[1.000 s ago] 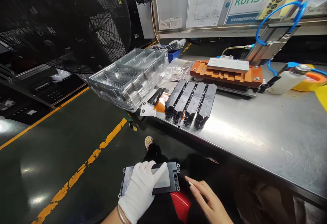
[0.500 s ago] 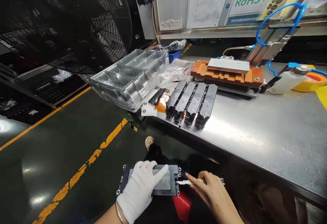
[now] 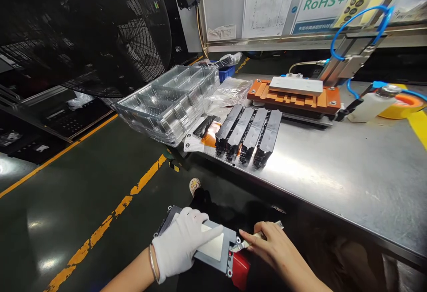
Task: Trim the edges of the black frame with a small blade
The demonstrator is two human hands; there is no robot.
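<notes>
My left hand (image 3: 185,243), in a white glove, is wrapped over a dark rectangular plastic part (image 3: 225,241) with a pale panel and small ring-shaped lugs at its corners. The part is held above my lap, tilted down to the right. In my bare right hand (image 3: 270,241) is a utility knife (image 3: 245,244), gripped with the blade end toward me and leftward. Its blade tip meets or nearly meets the part's right end, by the lugs. Below that end shows a red object (image 3: 240,269), partly hidden.
On the metal bench (image 3: 333,172) several black plastic parts (image 3: 255,132) lie side by side. Behind them stands an orange fixture (image 3: 293,94) with a blue air hose. Clear plastic trays (image 3: 170,101) are stacked at left, near a large fan (image 3: 100,30). A white bottle (image 3: 373,103) stands right.
The plastic part has turned clockwise, its right end now lower. The utility knife has tilted, its rear end higher, with the blade still at the part's right end.
</notes>
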